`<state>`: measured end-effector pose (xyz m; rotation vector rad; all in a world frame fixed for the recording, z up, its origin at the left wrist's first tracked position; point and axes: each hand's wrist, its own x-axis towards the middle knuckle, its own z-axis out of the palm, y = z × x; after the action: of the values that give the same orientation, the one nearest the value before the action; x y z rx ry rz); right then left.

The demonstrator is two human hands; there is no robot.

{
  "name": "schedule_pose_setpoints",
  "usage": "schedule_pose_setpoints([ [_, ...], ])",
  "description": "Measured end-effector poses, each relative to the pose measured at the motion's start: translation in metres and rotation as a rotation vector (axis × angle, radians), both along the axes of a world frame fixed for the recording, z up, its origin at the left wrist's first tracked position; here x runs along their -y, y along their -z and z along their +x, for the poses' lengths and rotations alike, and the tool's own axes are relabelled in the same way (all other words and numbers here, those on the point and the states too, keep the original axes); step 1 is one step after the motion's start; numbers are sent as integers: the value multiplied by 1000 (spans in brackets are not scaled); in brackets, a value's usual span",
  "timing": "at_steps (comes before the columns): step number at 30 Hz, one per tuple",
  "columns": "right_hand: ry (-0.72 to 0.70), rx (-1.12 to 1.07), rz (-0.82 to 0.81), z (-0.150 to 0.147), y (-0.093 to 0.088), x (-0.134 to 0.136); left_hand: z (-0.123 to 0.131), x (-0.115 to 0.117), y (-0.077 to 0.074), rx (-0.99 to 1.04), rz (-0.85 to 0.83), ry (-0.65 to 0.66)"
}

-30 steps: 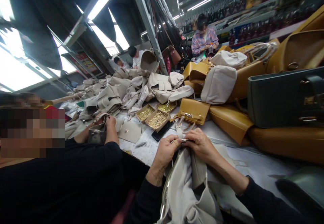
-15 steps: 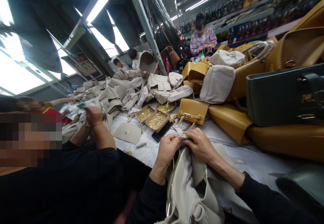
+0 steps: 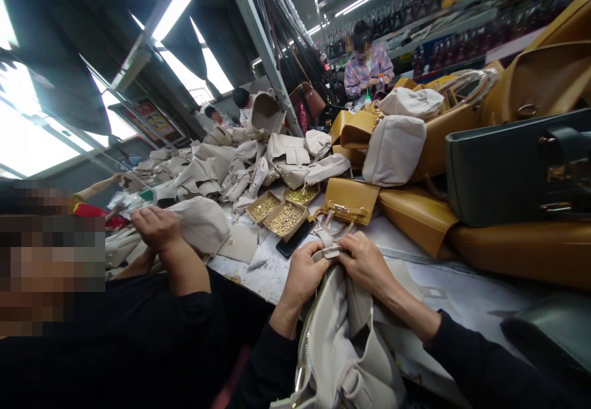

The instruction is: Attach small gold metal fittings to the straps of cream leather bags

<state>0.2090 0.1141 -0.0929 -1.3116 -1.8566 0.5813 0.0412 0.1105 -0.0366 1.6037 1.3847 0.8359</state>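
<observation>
The white table point(image 3: 471, 286) holds a big heap of pale bags point(image 3: 289, 150). One pale bag point(image 3: 323, 323) is at the near edge, right in front of the person. The left hand point(image 3: 299, 276) and right hand point(image 3: 367, 264) are close together, both pinching its top. Just before, fingers hid more of the little strap point(image 3: 329, 252); now its flat band shows between them, so it seems to be the part being worked on.

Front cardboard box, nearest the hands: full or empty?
The box is not empty: small gold-coloured pieces spread wall to wall; depth, cannot tell.
</observation>
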Motion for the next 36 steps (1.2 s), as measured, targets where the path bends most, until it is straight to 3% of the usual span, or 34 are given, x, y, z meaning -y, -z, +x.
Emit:
schedule_pose_setpoints([
  [5,-75,-17,17,5,-1,-6,3,0,-4,-106,91,-30],
  [9,-100,-77,8,8,-4,-6,1,-4,-4,-12,26,-43],
  [15,-111,-280,-179,8,3,-15,-7,-7,2,59,-94,1],
  [23,-328,-522,-376,1,15,-33,-14,-13,5,131,-217,15],
  [29,-349,-556,-366,-1,13,-33,-10,-8,-2,22,-116,-77],
  [36,-326,-398,-219,10,-2,-31,-3,-3,0,-141,54,-173],
])
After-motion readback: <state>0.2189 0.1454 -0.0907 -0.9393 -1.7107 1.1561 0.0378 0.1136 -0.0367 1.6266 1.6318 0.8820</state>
